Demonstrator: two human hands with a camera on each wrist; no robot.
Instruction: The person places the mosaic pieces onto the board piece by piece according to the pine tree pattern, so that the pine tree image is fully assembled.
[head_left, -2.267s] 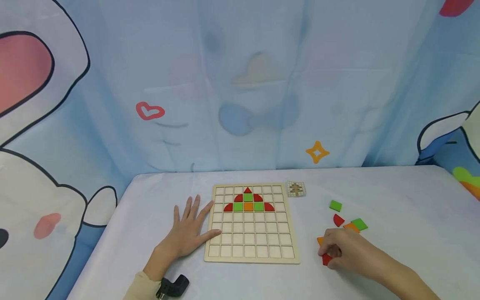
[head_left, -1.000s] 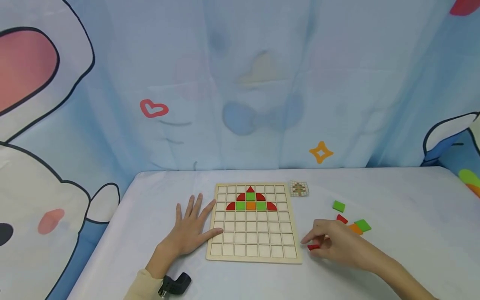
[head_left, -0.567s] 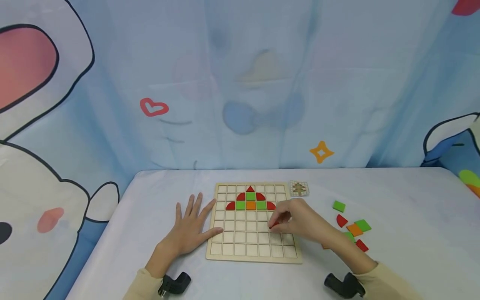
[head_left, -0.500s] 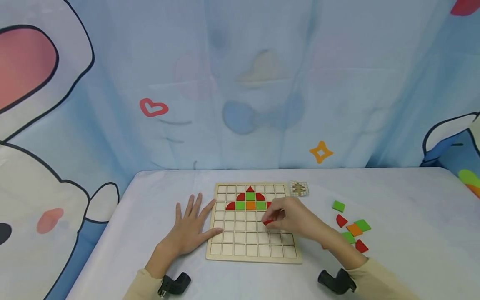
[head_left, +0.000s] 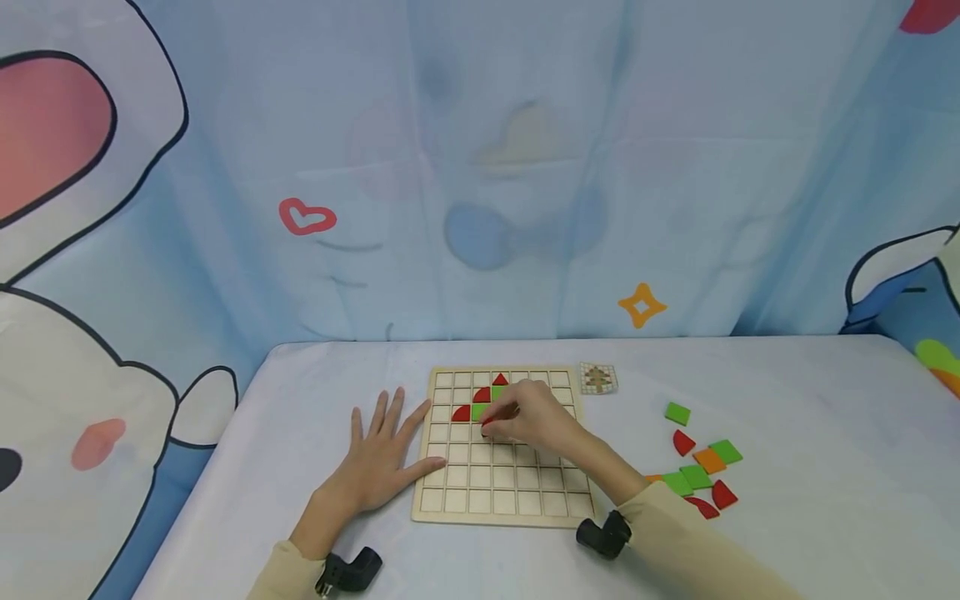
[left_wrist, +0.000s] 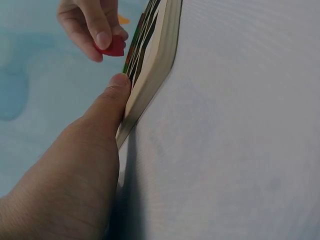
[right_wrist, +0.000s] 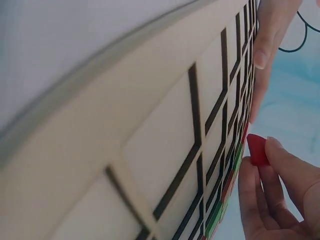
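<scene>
Pale blue cartoon-print curtain (head_left: 375, 292) behind, white-clothed counter (head_left: 825, 433) below. Left hand (head_left: 375, 471): fingers spread, thumb on the left edge of the light wooden grid board (head_left: 480, 477); grip apart. Right hand (head_left: 540, 417): grip clamped on a small flat red piece (right_wrist: 258, 150), held just off the board surface. Seated red and green pieces (head_left: 482, 395) in upper cells, partly hidden by that hand. Loose red, green and orange pieces (head_left: 696, 477) right of board. Small square card (head_left: 597, 378) at its top right: printed tree-like pattern, details too small to read.

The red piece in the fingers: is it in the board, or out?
Out: both wrist views show the red piece pinched by the right hand, above the board.
</scene>
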